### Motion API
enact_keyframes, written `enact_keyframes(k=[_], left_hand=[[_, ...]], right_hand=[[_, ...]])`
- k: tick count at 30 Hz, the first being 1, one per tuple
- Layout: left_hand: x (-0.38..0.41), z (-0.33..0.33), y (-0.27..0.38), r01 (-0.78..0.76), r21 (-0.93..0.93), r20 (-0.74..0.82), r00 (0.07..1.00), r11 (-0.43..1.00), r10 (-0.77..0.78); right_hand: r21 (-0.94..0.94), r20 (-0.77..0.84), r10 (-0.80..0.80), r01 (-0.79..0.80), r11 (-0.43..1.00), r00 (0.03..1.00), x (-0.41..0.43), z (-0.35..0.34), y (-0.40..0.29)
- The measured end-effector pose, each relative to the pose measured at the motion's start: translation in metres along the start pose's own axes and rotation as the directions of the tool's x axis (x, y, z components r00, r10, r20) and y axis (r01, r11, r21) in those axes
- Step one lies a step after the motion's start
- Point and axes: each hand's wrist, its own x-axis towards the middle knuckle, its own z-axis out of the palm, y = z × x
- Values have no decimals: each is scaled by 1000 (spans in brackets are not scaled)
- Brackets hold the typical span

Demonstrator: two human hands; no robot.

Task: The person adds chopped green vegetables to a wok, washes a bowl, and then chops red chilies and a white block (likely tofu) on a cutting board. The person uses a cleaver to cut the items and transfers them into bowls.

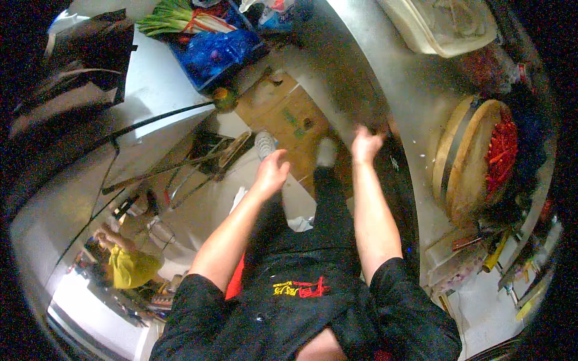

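My left hand (273, 171) hangs over the floor in front of my thigh, its thumb apart from loosely bent fingers and nothing seen in it. My right hand (366, 143) is blurred, held beside the rim of a metal counter (406, 117); its fingers are curled, and whether they hold anything is not clear. Under both hands lies a flattened sheet of brown cardboard (282, 108), with my grey shoe (265, 143) at its edge. On the counter to my right stand thick round wooden chopping blocks (469, 153) with a heap of red chillies (502, 151).
A blue plastic crate (203, 81) with a bundle of green onions (194, 22) stands ahead on the left. A folding stand's metal legs (180, 167) reach low at left. A pale tub (447, 27) sits on the far counter. A person in yellow (131, 266) is behind left.
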Motion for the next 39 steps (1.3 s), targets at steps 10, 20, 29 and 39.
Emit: enact_keyframes(k=[10, 20, 29, 39], left_hand=[[66, -126, 41, -365, 434, -389, 748, 824, 537], [99, -204, 7, -392, 594, -264, 730, 702, 631], [76, -236, -5, -250, 567, -218, 873, 785, 436], [83, -245, -28, -362, 518, -191, 834, 775, 517]], right_hand=[[-276, 695, -137, 438, 856, 706, -116, 32, -7], [-723, 221, -145, 262, 639, 964, 154, 81, 14], [-739, 43, -767, 537, 407, 640, 173, 141, 9], [-778, 89, -619, 443, 446, 780, 223, 177, -35]])
